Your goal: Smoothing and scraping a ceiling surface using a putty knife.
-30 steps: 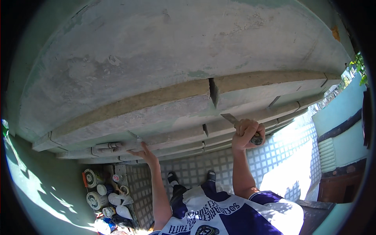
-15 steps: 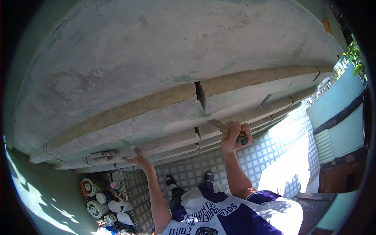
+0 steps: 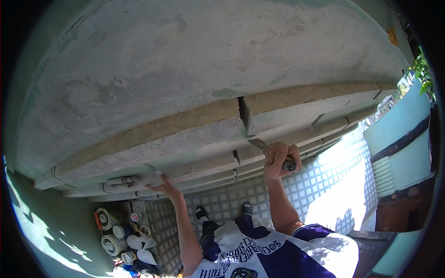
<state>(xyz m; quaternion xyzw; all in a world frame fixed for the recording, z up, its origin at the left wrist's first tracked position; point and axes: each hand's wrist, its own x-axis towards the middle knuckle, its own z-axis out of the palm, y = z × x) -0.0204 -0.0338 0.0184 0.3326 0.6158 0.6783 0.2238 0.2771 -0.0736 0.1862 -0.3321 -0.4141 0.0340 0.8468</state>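
Note:
My right hand (image 3: 279,160) is wrapped round the dark, rounded handle of a scraper (image 3: 258,143). Its flat blade points left and lies against or close to the stepped wall ledge, below a dark gap (image 3: 243,115); contact is hard to make out. My left hand (image 3: 167,188) rests on a lower ledge (image 3: 185,172) with its fingers stretched out and nothing in them. Left of that hand, pale tube-like pieces (image 3: 123,182) lie on the ledge.
A patchy grey-green wall (image 3: 185,55) rises above the ledges. Tubs (image 3: 109,218) and bags (image 3: 141,242) stand on a slatted wooden surface at lower left. The tiled floor (image 3: 320,180) lies under my feet, sunlit at right, with a dark brown cabinet-like thing (image 3: 403,213) beyond.
The view has shifted slightly, so the wall sits a little farther right and lower. My right hand with the scraper stays almost in place, and my left hand remains on the ledge.

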